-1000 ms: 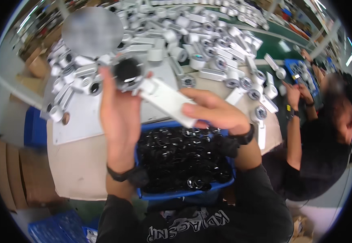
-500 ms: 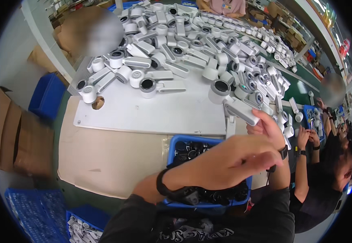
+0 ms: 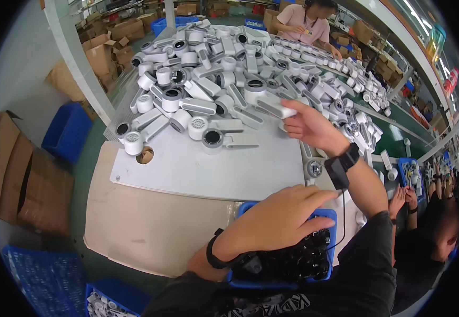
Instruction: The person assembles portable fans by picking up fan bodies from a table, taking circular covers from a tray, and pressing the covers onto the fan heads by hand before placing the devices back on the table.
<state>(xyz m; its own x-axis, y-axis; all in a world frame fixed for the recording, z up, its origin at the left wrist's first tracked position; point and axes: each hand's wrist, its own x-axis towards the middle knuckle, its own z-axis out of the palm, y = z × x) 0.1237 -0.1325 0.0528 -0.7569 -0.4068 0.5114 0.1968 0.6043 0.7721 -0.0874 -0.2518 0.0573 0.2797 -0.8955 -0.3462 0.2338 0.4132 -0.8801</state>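
Note:
My right hand (image 3: 314,126) grips the handle end of a white handheld device (image 3: 271,105) with a round head and a flat grey-edged handle. The device's head points away from me, at the near side of a big heap of similar white devices (image 3: 187,87). My left hand (image 3: 274,219) hovers over a blue bin (image 3: 330,215) with its fingers stretched out and nothing in them. Glossy black round parts (image 3: 298,259) fill the bin, partly hidden under my left forearm.
The heap lies on a white board (image 3: 213,174) over brown cardboard (image 3: 150,224). A metal post (image 3: 76,58) rises at the left, beside a blue crate (image 3: 67,132) and a cardboard box (image 3: 44,190). Co-workers sit at the right (image 3: 419,253) and far side (image 3: 303,26).
My right hand has moved the device away from me and left, over the heap's near side. My left hand has shifted slightly lower and its fingers have spread. The view has shifted.

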